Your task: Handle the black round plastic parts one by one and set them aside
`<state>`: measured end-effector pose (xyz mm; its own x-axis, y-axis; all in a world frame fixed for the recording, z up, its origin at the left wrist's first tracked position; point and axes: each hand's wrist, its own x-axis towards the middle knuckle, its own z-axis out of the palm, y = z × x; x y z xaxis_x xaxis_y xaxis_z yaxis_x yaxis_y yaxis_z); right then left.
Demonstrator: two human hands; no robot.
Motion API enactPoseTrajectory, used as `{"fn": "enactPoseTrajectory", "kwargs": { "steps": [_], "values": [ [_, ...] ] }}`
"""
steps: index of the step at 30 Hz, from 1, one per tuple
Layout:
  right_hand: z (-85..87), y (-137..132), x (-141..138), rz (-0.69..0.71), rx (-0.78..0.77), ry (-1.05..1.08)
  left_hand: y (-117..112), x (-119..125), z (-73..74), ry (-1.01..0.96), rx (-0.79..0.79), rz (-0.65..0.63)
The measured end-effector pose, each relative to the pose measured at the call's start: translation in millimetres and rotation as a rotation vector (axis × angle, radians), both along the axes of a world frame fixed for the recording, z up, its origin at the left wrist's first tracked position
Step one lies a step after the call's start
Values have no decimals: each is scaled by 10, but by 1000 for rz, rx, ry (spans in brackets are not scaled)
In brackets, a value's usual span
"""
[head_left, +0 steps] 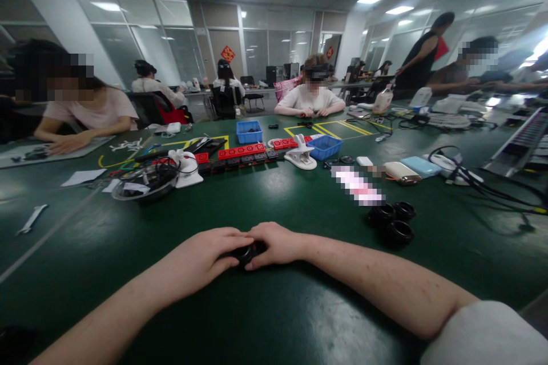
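Note:
My left hand (205, 254) and my right hand (276, 244) meet at the middle of the green table (274, 319). Both are closed around a small black round part (245, 253) that rests on the table between them. Only a sliver of the part shows between the fingers. A cluster of three similar black rings (391, 222) lies to the right, an arm's reach beyond my right forearm.
A black bowl of cables (145, 179), red and black power strips (242, 154), two blue bins (324, 146), a white clamp (301, 157), power banks (411, 169) and cables (483, 179) lie further back. A wrench (31, 219) lies at the left. Several people sit around the table.

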<state>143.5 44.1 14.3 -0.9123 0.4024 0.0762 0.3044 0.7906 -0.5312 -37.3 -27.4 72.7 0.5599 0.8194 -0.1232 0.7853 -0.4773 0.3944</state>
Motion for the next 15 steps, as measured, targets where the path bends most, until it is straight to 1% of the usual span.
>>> {"fn": "enactPoseTrajectory", "kwargs": {
  "steps": [1,3,5,7,9,11,13,15],
  "values": [
    [-12,-4,-3,-15,-16,7,-18,38,-1,18,18,33],
    [-40,-26,-18,-71,-27,11,-60,129,-21,94,73,145],
    [-67,-63,-45,-148,13,4,-98,221,-62,180,152,260],
    [-82,-106,-75,-207,87,-15,-125,289,-108,229,228,316],
    [-80,-141,-94,-230,147,-30,-137,313,-136,249,288,310],
    [-64,-156,-92,-218,166,-30,-133,289,-131,249,321,291],
    [-41,-146,-68,-172,142,-9,-121,229,-90,211,315,260],
    [-19,-117,-33,-109,87,19,-108,158,-26,140,272,216]
  ]
}}
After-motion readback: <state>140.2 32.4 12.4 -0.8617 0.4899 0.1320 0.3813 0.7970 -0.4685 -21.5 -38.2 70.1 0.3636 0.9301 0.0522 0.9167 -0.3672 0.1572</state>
